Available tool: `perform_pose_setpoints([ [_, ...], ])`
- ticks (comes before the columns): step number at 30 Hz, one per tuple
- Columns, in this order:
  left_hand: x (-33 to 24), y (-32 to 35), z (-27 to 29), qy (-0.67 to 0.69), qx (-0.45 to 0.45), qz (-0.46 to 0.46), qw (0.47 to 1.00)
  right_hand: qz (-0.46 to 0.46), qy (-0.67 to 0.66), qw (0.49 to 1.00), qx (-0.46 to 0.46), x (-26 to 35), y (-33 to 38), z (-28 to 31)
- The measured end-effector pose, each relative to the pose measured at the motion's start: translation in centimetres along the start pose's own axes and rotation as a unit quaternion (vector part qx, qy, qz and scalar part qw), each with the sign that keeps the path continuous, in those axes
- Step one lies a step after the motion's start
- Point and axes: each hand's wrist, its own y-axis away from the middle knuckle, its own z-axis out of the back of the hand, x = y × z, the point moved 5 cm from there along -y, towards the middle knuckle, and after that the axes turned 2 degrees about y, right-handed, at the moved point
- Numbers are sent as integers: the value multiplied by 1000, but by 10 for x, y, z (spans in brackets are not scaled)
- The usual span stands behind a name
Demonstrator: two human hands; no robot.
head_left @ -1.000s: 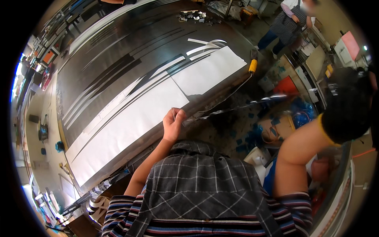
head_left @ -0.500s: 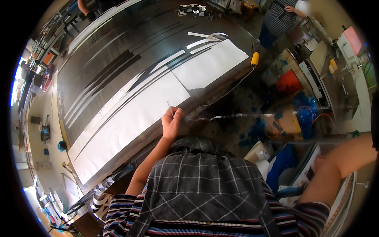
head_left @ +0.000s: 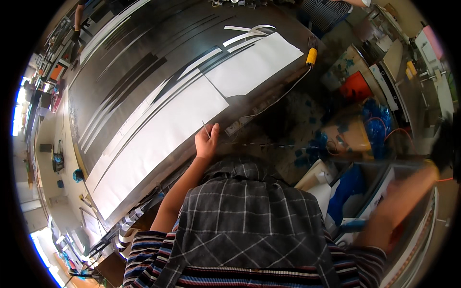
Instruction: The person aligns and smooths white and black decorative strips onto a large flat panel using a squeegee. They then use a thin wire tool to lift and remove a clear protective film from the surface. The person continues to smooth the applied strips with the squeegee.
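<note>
My left hand [head_left: 207,140] is closed around a thin pointed metal tool [head_left: 206,127], held at the near edge of the table. The tool's tip points up over a long white sheet [head_left: 158,149] that lies along this edge. A second white sheet [head_left: 254,67] lies beyond it to the right, with a narrow dark gap between the two. My right forearm [head_left: 408,201] reaches out to the right, smeared by motion. At its end my right hand [head_left: 442,146] shows only as a dark blur near the picture's rim, so its fingers cannot be made out.
Black strips [head_left: 129,79] and curled white strips [head_left: 249,33] lie on the dark table [head_left: 187,36]. A yellow-handled tool [head_left: 311,56] with a cord rests at the right corner. Right of me is a bin [head_left: 348,192] with blue and white material. Other people stand across the table.
My right arm has swung, bringing a dark blurred hand into the right rim. The left hand stays by the sheet with its tool. The whole view has shifted slightly.
</note>
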Motion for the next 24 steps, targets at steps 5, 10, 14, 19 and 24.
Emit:
perform_pose_setpoints([
  [5, -3, -2, 0, -29, -1, -22, 999, 88, -570, 712, 400, 218, 241, -134],
  [10, -29, -7, -5, 93, 3, 17, 996, 222, -557, 562, 570, 352, 417, -162],
  [14, -103, -12, -8, 164, 52, 65, 983, 234, -479, 673, 513, 366, 441, -142],
  [19, -161, -27, 1, 251, 178, 83, 948, 275, -500, 705, 421, 376, 413, -136],
  [24, -172, -31, 21, 374, 268, -13, 888, 237, -560, 722, 330, 367, 327, -95],
])
